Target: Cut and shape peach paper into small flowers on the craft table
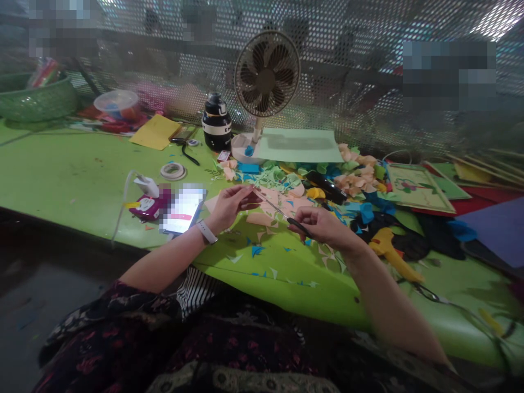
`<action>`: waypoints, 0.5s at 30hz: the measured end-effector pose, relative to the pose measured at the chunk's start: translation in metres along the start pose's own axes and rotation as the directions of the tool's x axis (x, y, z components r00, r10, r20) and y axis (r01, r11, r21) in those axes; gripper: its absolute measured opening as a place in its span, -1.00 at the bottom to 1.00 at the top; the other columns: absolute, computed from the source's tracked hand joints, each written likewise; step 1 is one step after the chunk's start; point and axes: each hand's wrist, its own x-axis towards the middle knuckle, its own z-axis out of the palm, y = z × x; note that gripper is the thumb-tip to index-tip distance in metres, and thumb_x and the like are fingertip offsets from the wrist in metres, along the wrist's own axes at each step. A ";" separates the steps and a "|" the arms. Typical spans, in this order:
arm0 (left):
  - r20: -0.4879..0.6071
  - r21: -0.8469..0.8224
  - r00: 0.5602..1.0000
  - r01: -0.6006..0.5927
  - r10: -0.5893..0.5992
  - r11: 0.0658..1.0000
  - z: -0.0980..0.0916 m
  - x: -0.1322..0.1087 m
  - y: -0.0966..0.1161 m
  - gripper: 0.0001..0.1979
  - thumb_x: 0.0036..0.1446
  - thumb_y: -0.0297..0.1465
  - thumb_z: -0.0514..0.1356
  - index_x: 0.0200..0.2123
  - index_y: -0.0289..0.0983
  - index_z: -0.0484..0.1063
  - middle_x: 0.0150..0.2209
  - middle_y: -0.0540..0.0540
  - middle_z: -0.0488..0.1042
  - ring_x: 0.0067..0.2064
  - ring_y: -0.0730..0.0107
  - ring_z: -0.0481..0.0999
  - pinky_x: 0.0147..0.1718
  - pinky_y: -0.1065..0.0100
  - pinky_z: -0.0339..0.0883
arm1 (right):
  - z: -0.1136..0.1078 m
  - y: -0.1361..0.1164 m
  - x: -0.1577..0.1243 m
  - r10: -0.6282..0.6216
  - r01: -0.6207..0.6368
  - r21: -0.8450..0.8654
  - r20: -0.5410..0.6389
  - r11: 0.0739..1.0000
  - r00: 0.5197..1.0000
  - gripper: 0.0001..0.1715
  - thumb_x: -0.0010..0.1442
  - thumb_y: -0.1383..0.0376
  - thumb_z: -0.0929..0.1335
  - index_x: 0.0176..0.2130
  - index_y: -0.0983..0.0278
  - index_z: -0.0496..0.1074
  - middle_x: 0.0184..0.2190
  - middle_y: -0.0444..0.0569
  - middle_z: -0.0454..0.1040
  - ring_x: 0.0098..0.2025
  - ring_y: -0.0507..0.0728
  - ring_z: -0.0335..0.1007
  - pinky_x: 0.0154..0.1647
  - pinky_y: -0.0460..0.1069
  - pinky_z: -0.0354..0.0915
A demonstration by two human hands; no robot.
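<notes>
One pair of scissors [281, 212] sits in the right hand [323, 226]; beyond that grip stand one fan [267, 73], one black flask [216, 126] and one tape roll [173, 171], left of it one phone [184, 208], right of it one yellow glue gun [383, 244].

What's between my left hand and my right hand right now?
In the head view, the scissors bridge the gap from the right hand to the left hand, over pink paper pieces.
</notes>
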 end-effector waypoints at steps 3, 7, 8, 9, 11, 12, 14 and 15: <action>-0.012 0.001 1.000 0.002 -0.002 1.000 0.001 0.000 0.000 -0.68 -0.07 -0.19 0.46 -0.37 -0.31 0.55 -0.41 -0.09 0.63 -0.33 0.28 0.67 -0.33 0.35 0.53 | 0.000 0.000 0.000 0.012 -0.012 0.001 0.008 1.000 1.000 -0.35 -0.24 -0.17 0.56 -0.52 0.26 0.33 -0.67 -0.18 0.37 -0.61 -0.01 0.31 -0.58 -0.10 0.16; 0.010 0.005 1.000 -0.002 0.002 1.000 0.001 -0.001 0.000 -0.67 -0.08 -0.18 0.46 -0.38 -0.31 0.55 -0.39 -0.10 0.63 -0.32 0.28 0.67 -0.32 0.36 0.53 | 0.001 -0.004 -0.001 0.023 -0.023 -0.004 0.013 1.000 1.000 -0.36 -0.21 -0.17 0.54 -0.50 0.26 0.33 -0.67 -0.16 0.39 -0.63 -0.02 0.28 -0.63 -0.12 0.08; 0.013 0.006 1.000 -0.004 0.004 1.000 0.001 -0.001 0.000 -0.67 -0.07 -0.17 0.46 -0.38 -0.31 0.56 -0.39 -0.10 0.63 -0.32 0.29 0.67 -0.32 0.36 0.53 | 0.001 -0.005 -0.002 0.021 -0.021 -0.006 0.012 1.000 1.000 -0.37 -0.20 -0.18 0.54 -0.50 0.25 0.33 -0.67 -0.16 0.39 -0.63 -0.03 0.27 -0.64 -0.12 0.06; 0.013 0.006 1.000 -0.007 0.007 1.000 0.001 -0.001 -0.001 -0.67 -0.07 -0.17 0.46 -0.38 -0.31 0.56 -0.38 -0.10 0.63 -0.33 0.30 0.67 -0.32 0.37 0.53 | 0.001 -0.007 -0.002 0.018 -0.018 -0.009 0.012 1.000 1.000 -0.37 -0.20 -0.18 0.54 -0.51 0.25 0.33 -0.66 -0.16 0.39 -0.64 -0.04 0.26 -0.64 -0.12 0.05; 0.023 0.007 1.000 -0.008 0.007 1.000 0.000 -0.001 -0.002 -0.67 -0.07 -0.17 0.45 -0.38 -0.31 0.56 -0.38 -0.10 0.63 -0.34 0.32 0.66 -0.32 0.38 0.53 | 0.002 -0.009 -0.003 0.012 -0.012 -0.014 0.012 1.000 1.000 -0.36 -0.21 -0.19 0.54 -0.51 0.25 0.33 -0.65 -0.16 0.39 -0.64 -0.05 0.24 -0.65 -0.12 0.04; 0.030 0.008 1.000 -0.006 0.006 1.000 0.000 -0.001 -0.002 -0.67 -0.06 -0.17 0.45 -0.38 -0.31 0.57 -0.38 -0.10 0.63 -0.34 0.32 0.66 -0.33 0.38 0.53 | 0.003 -0.010 -0.004 0.011 -0.011 -0.016 0.011 1.000 1.000 -0.35 -0.22 -0.19 0.54 -0.52 0.25 0.33 -0.65 -0.16 0.38 -0.64 -0.05 0.24 -0.65 -0.12 0.04; 0.043 0.007 0.999 -0.004 0.003 1.000 -0.001 -0.001 -0.003 -0.68 -0.06 -0.17 0.45 -0.37 -0.30 0.57 -0.38 -0.10 0.63 -0.32 0.30 0.67 -0.34 0.38 0.53 | 0.003 -0.011 -0.004 0.012 -0.012 -0.018 0.006 1.000 1.000 -0.34 -0.24 -0.20 0.54 -0.53 0.26 0.33 -0.66 -0.16 0.38 -0.64 -0.05 0.23 -0.65 -0.12 0.04; 0.043 0.007 0.999 -0.002 0.002 1.000 -0.001 -0.001 -0.003 -0.68 -0.07 -0.17 0.45 -0.37 -0.30 0.58 -0.38 -0.11 0.63 -0.32 0.29 0.67 -0.34 0.38 0.53 | 0.004 -0.011 -0.004 0.011 -0.011 -0.018 0.005 1.000 1.000 -0.34 -0.24 -0.21 0.54 -0.53 0.26 0.33 -0.66 -0.16 0.38 -0.64 -0.06 0.23 -0.65 -0.12 0.04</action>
